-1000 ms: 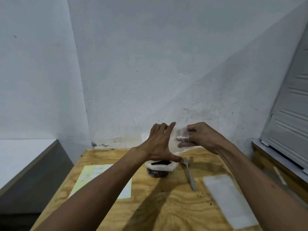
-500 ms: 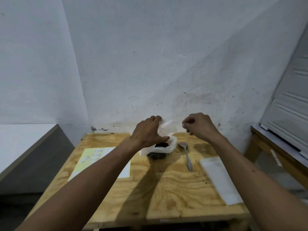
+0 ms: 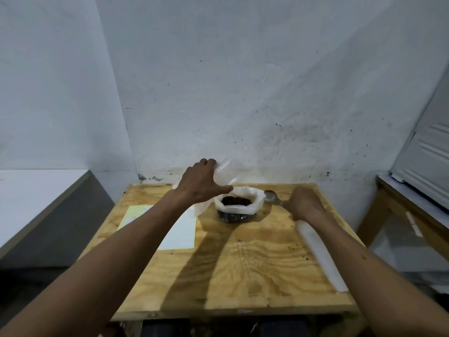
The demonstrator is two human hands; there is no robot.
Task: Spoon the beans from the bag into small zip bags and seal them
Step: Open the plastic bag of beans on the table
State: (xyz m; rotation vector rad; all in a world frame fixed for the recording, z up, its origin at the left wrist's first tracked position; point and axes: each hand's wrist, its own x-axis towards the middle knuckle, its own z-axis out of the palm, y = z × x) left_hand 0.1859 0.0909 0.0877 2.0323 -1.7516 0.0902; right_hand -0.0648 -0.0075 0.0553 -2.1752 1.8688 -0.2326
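Nearest the camera, bare plywood table [image 3: 230, 276], with a yellow-edged paper sheet [image 3: 175, 229] at left (its printing too blurred to read) and a white stack of zip bags [image 3: 320, 259] along the right edge. Further back, the right hand [image 3: 303, 203] is down on the spoon [image 3: 271, 197] handle, fingers curled over it. The bag of beans [image 3: 239, 206] stands open mid-table, rim rolled down. The left hand [image 3: 204, 183] holds a clear small zip bag [image 3: 224, 175] up beside it, fingers spread round the plastic.
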